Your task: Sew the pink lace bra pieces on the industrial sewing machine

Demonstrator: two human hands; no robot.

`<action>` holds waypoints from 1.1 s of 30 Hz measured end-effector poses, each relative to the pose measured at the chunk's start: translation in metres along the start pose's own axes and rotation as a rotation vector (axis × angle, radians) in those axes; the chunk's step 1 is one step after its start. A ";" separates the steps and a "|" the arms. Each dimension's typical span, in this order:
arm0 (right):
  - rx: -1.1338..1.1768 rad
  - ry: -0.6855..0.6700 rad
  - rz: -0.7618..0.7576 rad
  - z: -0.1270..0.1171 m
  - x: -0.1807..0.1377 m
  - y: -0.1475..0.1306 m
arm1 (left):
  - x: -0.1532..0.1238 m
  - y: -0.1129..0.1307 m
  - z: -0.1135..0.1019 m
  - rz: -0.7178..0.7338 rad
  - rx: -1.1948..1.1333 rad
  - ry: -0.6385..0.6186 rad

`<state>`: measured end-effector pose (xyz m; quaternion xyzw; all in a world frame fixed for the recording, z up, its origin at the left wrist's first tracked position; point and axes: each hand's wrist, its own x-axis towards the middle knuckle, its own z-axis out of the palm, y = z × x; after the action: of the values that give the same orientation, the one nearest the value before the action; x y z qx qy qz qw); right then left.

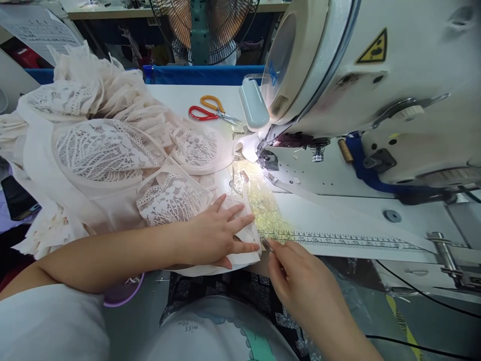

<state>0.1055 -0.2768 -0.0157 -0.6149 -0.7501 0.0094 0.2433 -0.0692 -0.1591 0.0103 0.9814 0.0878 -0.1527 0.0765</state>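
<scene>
My left hand [220, 233] lies flat with spread fingers on the edge of a cream lace bra piece [173, 200] by the front of the sewing table. Just to its right, my right hand [300, 273] is closed, pinching a small metal tool [266, 244] whose tip points at the fabric edge. Most of that tool is hidden in the fingers, so its exact kind does not show. More cream lace bras [105, 150] are heaped left of the hands. One strip of the cloth runs up to the needle area of the sewing machine [315, 115].
Scissors [214, 111] with red and orange handles lie behind the machine's needle area. A printed ruler [338, 239] runs along the table's front edge. Behind the table stands a fan [199, 30]. A purple-rimmed bin [126, 293] is below on the left.
</scene>
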 end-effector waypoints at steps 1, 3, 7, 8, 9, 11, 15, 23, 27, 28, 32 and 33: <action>0.014 0.016 0.011 -0.001 0.001 0.001 | 0.000 0.000 0.001 -0.001 -0.005 0.001; 0.024 0.058 0.021 0.000 0.004 0.003 | -0.002 0.000 0.004 0.004 -0.005 0.041; 0.090 0.094 0.033 0.011 0.014 0.003 | -0.009 0.002 0.013 0.030 -0.028 0.215; 0.115 0.083 0.040 0.016 0.019 0.004 | -0.010 0.001 0.014 0.035 -0.051 0.231; 0.124 0.081 0.053 0.022 0.025 0.005 | -0.010 -0.001 0.015 0.053 -0.069 0.229; 0.097 0.075 0.074 0.031 0.039 0.008 | -0.009 -0.004 0.014 0.050 -0.099 0.198; -0.044 -0.094 0.208 0.040 0.058 0.004 | -0.012 -0.002 0.010 -0.074 -0.146 0.234; -0.088 -0.300 0.344 0.027 0.068 -0.013 | -0.017 0.018 -0.021 -0.238 -0.132 -0.001; -0.144 -0.395 0.352 0.019 0.076 -0.019 | -0.017 0.019 -0.023 -0.235 -0.152 0.039; -0.162 -0.422 0.353 0.017 0.078 -0.021 | -0.018 0.018 -0.021 -0.235 -0.156 0.046; -0.210 -0.486 0.335 0.014 0.087 -0.026 | -0.020 0.009 -0.007 -0.233 -0.183 0.085; -0.214 -0.495 0.321 0.014 0.089 -0.027 | -0.021 0.007 -0.004 -0.230 -0.183 0.102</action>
<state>0.0644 -0.1974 0.0121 -0.7268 -0.6764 0.1182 -0.0172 -0.0866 -0.1684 0.0211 0.9602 0.2170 -0.1016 0.1432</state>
